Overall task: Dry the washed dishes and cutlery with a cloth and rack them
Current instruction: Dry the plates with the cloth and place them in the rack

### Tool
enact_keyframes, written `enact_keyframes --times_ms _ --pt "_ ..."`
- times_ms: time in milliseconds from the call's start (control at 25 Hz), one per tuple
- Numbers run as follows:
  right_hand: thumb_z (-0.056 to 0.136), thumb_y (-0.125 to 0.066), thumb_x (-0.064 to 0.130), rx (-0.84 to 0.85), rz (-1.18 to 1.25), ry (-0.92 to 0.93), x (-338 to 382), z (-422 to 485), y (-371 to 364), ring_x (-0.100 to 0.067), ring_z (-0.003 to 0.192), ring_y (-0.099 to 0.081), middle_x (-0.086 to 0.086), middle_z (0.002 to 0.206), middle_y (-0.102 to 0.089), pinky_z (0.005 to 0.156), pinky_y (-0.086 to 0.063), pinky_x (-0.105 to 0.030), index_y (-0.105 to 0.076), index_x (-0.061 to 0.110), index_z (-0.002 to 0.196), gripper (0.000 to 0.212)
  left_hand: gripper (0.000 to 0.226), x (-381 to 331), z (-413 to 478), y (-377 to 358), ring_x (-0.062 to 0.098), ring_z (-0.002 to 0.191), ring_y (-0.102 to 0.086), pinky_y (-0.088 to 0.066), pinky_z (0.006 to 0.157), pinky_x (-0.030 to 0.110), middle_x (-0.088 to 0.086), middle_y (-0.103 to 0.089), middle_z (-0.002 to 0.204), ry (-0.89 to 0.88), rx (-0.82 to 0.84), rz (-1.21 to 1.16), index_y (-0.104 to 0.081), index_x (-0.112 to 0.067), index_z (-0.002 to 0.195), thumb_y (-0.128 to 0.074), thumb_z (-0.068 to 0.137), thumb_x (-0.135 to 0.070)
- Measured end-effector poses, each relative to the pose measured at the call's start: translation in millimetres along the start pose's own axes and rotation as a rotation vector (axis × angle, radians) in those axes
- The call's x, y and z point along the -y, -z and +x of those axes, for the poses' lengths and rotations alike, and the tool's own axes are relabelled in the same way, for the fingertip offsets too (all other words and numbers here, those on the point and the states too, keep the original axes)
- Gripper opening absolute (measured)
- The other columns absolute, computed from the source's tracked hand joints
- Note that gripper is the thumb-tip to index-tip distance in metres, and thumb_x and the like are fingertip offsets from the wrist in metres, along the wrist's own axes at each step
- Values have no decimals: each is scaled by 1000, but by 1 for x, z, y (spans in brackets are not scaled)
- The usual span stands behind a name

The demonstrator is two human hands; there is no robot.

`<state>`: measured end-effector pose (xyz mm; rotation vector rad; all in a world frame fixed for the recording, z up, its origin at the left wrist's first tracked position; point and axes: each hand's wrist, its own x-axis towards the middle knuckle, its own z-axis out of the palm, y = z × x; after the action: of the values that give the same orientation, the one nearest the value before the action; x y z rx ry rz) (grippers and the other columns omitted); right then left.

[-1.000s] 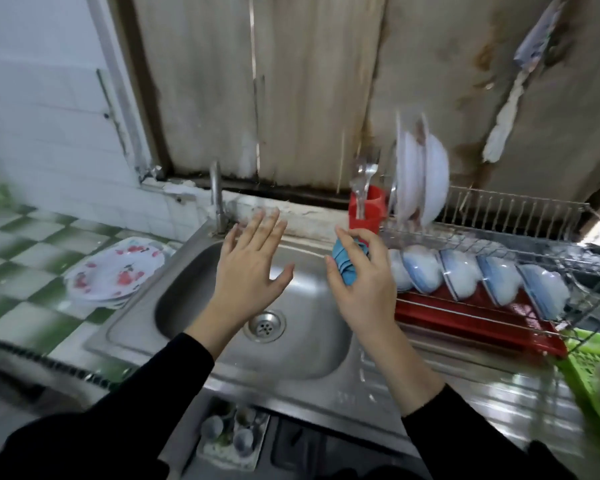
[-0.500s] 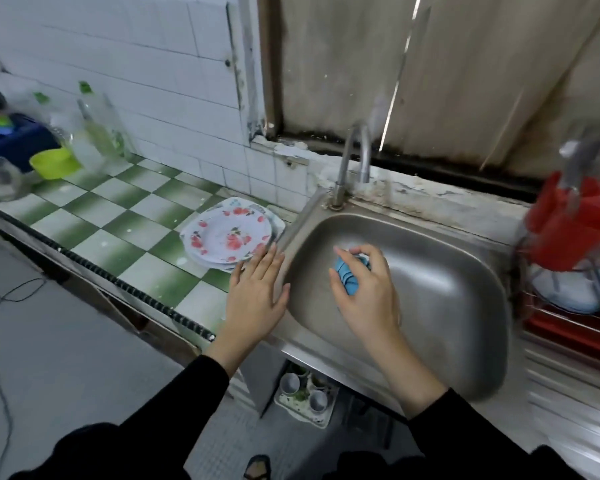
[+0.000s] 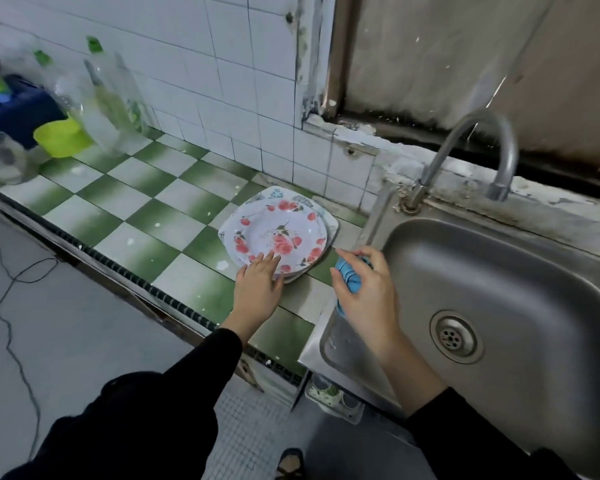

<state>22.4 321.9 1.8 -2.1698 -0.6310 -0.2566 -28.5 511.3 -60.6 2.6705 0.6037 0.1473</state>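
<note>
Fingers (image 3: pixel 266 262) of the left hand (image 3: pixel 257 289) lie straight and close together, tips resting on the near rim of the top plate in the stack of floral plates (image 3: pixel 278 233); nothing is gripped. Half a second ago this hand hovered at the desk edge, short of the stack; it has since reached forward to touch it. Right hand (image 3: pixel 368 296): fingers curled round a bunched blue cloth (image 3: pixel 347 276), thumb side up, same hold as before. That hand was over the sink basin earlier; it now sits above the left rim of the sink (image 3: pixel 541 271), just beside the stack and apart from it. The stack stands on the green-and-white checked desk (image 3: pixel 146 216), near the tiled wall and just left of the sink; a round plate on top, a squarer one showing beneath, and how many lie under it I cannot tell. The view has swung left: the red cutlery holder and the dish rack, in view at the right before, are out of frame. Tap (image 3: pixel 478 133) arches over the basin, with the drain (image 3: pixel 456 336) at lower right. At the far left of the desk are clear bottles (image 3: pixel 115 95), blurred, a lime-green bowl (image 3: pixel 61 136), a glass jar (image 3: pixel 0 161) and a dark blue container (image 3: pixel 14 112). A thin cable (image 3: pixel 11 306) trails over the floor. Both sleeves are black.
</note>
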Motion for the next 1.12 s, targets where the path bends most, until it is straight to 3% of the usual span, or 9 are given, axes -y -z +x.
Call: enact_keyframes --times_ms 280,520,760,880,1120 --pt "88 -68 25 102 -21 -62 -9 24 -36 -14 106 -54 0 116 -53 81 -44 -21 -69 16 120 33 52 25 42 -37 19 142 -31 -8 119 43 -2 -49 145 -21 171 21 -41 -20 144 -49 98 -41" --pt "88 -68 26 173 52 -111 -20 27 -31 -11 104 -53 8 111 -46 83 -43 -18 -68 17 121 34 44 22 47 -40 22 130 -44 -13 116 42 3 -59 133 -10 106 -11 -46 -18 141 -52 98 -24" --pt "88 -70 23 182 102 -132 -23 34 -29 -16 105 -55 1 114 -49 83 -48 -25 -68 14 120 34 30 20 32 -45 29 111 -57 -30 104 49 7 -69 111 -86 -19 -39 -64 -13 123 -59 94 -20" --pt "88 -69 24 195 107 -143 -23 36 -26 -15 106 -54 7 112 -44 82 -45 -22 -68 15 121 34 29 16 23 -39 29 104 -60 -33 103 52 6 -71 103 -80 -89 -89 -65 -13 120 -62 92 -18" --pt "88 -69 23 192 118 -189 -25 40 -19 -15 105 -54 6 112 -45 82 -41 -19 -67 14 122 35 29 8 0 -24 22 92 -62 -35 103 53 -2 -72 93 -136 -241 -157 -69 -16 112 -57 93 -33"
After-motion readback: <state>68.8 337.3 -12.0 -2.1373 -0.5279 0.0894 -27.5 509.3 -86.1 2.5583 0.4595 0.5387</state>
